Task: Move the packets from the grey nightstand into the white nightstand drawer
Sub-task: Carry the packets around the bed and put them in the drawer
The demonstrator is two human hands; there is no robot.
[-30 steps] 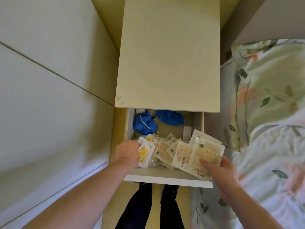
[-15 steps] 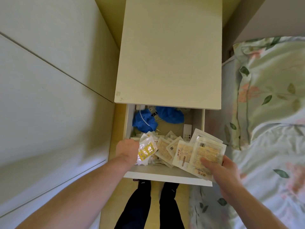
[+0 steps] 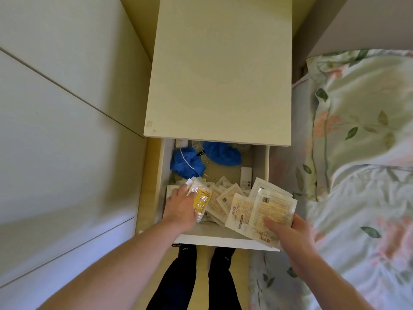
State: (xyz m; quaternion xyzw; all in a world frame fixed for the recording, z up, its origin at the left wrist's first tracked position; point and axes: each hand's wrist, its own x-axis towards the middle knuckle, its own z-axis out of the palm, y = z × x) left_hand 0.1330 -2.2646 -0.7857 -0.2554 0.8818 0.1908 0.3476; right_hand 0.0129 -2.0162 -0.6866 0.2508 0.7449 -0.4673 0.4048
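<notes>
Head view: my left hand [image 3: 181, 206] has nudged forward, gripping a small yellow-printed plastic packet [image 3: 201, 200] over the white nightstand drawer [image 3: 225, 240]; I reckon drop-off's underway. Right hand [image 3: 288, 233] still clutches a fan of pale flat paper packets [image 3: 266, 209] at the drawer's right. Beyond my fingers, blue crumpled cloths [image 3: 221, 153]; floral bedding [image 3: 362, 130] right of it.

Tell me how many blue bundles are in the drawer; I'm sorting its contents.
2: one blue bundle at the back left of the drawer, the other at back centre, partly under the nightstand top, which may hide more.
</notes>
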